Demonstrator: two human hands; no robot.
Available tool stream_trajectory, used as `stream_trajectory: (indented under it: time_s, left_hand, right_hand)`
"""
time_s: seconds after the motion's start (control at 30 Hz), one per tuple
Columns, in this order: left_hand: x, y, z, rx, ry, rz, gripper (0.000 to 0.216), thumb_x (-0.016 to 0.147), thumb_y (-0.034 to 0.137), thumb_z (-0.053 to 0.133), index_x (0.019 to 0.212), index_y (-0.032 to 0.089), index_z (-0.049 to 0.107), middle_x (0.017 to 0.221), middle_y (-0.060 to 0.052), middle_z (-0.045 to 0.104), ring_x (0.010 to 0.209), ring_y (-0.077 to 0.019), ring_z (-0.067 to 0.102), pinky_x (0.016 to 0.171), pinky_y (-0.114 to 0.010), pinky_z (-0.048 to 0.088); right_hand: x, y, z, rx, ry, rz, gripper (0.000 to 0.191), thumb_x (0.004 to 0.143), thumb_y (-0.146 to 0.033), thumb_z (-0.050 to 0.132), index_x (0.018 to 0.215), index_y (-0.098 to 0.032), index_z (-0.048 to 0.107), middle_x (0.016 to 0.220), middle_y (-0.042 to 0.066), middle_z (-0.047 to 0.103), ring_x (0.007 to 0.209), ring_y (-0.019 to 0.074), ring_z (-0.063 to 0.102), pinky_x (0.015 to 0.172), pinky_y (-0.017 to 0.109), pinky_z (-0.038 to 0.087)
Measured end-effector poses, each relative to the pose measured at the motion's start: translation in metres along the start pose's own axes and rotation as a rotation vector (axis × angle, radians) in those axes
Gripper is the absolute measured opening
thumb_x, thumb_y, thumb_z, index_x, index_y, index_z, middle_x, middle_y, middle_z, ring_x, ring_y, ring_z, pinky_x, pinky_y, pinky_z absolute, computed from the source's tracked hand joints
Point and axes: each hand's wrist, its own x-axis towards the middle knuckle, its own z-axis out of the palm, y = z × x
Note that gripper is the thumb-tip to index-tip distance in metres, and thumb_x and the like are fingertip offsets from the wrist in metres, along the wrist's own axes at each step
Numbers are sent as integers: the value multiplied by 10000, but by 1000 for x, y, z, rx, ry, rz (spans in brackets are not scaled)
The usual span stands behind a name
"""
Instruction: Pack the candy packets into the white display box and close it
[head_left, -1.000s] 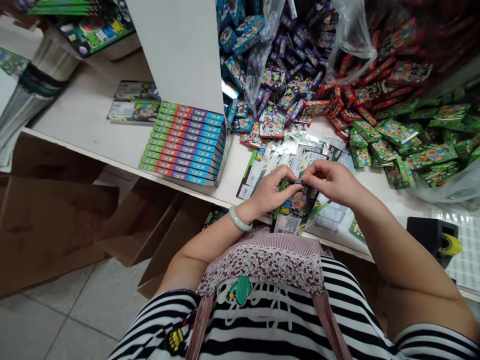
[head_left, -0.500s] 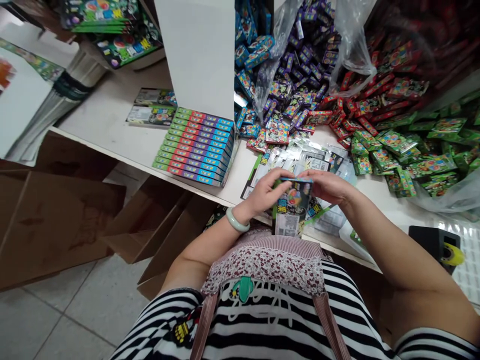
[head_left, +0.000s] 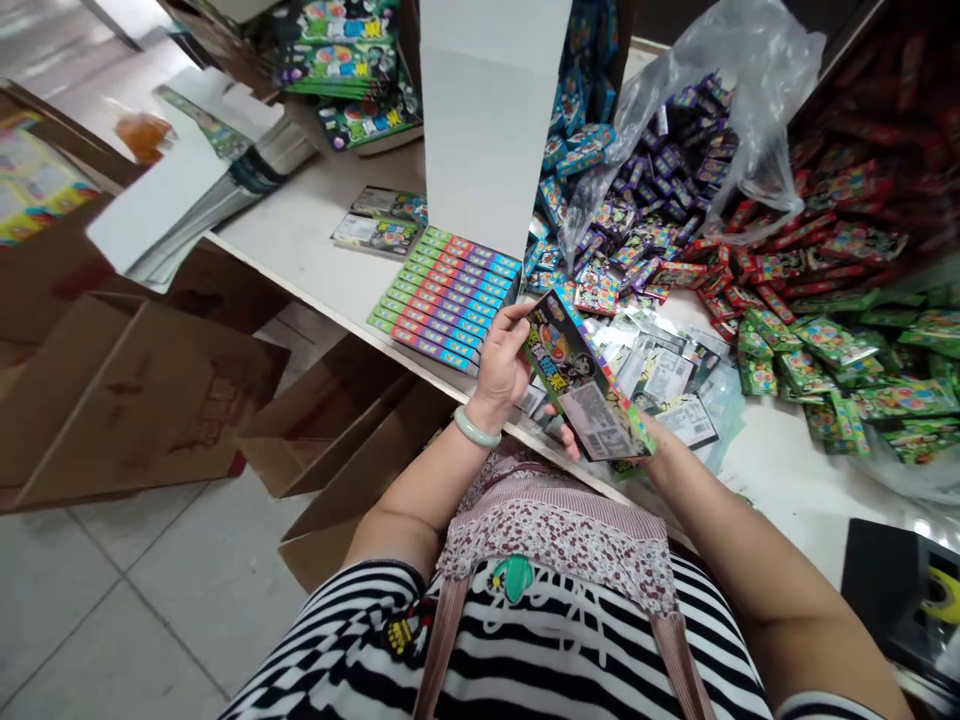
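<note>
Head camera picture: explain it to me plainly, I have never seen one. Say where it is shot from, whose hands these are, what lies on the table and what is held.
The camera sits on a person's head and looks down, so the striped shirt and both arms at the bottom are the wearer's own. There is no machine here, only two bare hands. The left hand, with a pale bangle at the wrist, and the right hand, mostly hidden, hold a flat printed box between them, tilted, barcode side up. On the white table lies a neat stack of the same boxes in front of an upright white card. Behind lie heaps of small packets: blue, purple, red and green. Loose flat wrappers lie near the hands. Brown cartons stand on the floor.
</note>
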Motion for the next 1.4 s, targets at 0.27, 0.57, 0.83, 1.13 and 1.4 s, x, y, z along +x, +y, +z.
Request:
stream_trajectory:
  time_s: [0.27, 0.57, 0.83, 1.13, 1.4]
  left_hand:
    - [1, 34, -24, 271, 132, 233, 381, 931, 624, 544, 1143, 311, 597, 1097, -39, 648, 994, -197, 662, 898, -398, 544]
    - [-44, 56, 18, 570, -815, 874, 291, 926, 181, 585, 1120, 382, 666, 1072, 0, 737, 1102, -199, 692, 1029, -374, 554]
    - [16, 64, -67, 1003, -502, 740, 275, 968, 260, 535, 1219, 216, 638, 1167, -133, 679, 1151, -249, 619, 1026, -468, 495]
    - [118, 66, -156, 1493, -514, 339, 232, 974, 257, 477, 1076, 160, 662, 1124, -136, 625, 1094, -273, 547, 1013, -462, 449]
    - [117, 63, -158, 1444, -527, 370, 244, 965, 264, 464, 1098, 163, 642, 1148, -138, 626, 1098, -275, 544, 1030, -454, 417]
  right_hand:
    - [4, -7, -30, -29, 530, -283, 386, 660, -566, 786, 865, -254, 687, 890, 11, 748, 806, 190, 689, 746, 319, 572]
    - [-5, -33, -12, 64, 386, -166, 450, 678, -649, 734, 844, -237, 666, 814, 47, 749, 680, 218, 693, 592, 341, 582]
    - [4, -44, -34, 5, 727, -338, 276, 668, -379, 790, 915, -308, 689, 777, -42, 723, 598, 159, 654, 493, 266, 559]
    - [38, -63, -2, 2, 679, -403, 433, 564, -437, 861, 920, -265, 687, 804, -34, 726, 681, 171, 686, 548, 265, 576]
    - [95, -100, 18, -256, 547, -667, 384, 699, -339, 754, 1057, -258, 644, 1024, 18, 736, 982, 212, 702, 901, 375, 573]
